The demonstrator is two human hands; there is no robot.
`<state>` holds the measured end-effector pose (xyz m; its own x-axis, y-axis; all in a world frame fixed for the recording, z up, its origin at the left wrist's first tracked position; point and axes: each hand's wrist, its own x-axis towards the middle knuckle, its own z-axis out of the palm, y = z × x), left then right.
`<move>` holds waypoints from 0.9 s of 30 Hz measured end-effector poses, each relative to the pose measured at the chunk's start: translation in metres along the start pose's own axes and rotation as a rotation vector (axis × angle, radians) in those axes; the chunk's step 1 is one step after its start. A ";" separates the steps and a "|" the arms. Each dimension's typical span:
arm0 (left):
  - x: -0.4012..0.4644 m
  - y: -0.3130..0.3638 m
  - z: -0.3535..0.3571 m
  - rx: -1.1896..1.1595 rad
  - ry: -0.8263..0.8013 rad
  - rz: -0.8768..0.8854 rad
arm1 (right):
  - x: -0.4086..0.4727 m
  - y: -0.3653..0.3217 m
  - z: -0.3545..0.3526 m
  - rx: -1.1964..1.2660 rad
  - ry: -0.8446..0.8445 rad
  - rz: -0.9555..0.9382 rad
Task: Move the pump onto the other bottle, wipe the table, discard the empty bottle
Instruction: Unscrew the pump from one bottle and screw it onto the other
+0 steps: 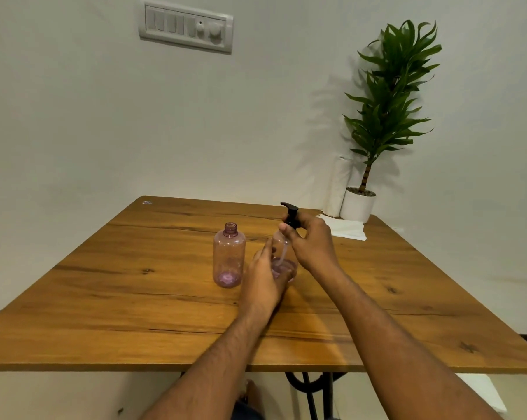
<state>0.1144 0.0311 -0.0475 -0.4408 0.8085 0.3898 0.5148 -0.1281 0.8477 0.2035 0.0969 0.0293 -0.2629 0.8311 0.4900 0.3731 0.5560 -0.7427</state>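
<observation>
Two clear pink plastic bottles stand on the wooden table. The left bottle is open-necked, with no cap, and nothing touches it. My left hand is wrapped around the lower part of the right bottle, which is mostly hidden behind my hands. My right hand grips the collar of the black pump at that bottle's neck. The pump's thin tube runs down inside the bottle. I cannot tell whether the pump is screwed on or loose.
A folded white paper towel lies at the back right of the table. Behind it stand a white paper roll and a potted green plant. A switch panel is on the wall.
</observation>
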 end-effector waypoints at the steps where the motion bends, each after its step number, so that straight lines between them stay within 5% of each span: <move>1: 0.000 0.000 0.000 0.004 0.001 0.005 | -0.002 0.000 0.000 -0.005 0.021 -0.001; 12: 0.000 -0.002 0.005 -0.028 0.054 0.013 | -0.017 -0.003 0.018 -0.135 0.298 -0.010; 17: -0.001 0.001 0.003 0.082 0.133 0.021 | -0.013 -0.006 0.009 0.053 0.107 0.070; 22: 0.002 0.005 0.003 -0.202 -0.087 -0.042 | 0.002 0.001 -0.020 0.298 -0.221 0.094; 27: 0.006 -0.001 0.001 -0.353 -0.061 -0.047 | -0.007 -0.001 -0.008 0.246 -0.078 0.050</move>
<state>0.1122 0.0365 -0.0461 -0.4078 0.8495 0.3346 0.2044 -0.2722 0.9403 0.2123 0.0905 0.0309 -0.3210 0.8486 0.4206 0.1620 0.4867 -0.8584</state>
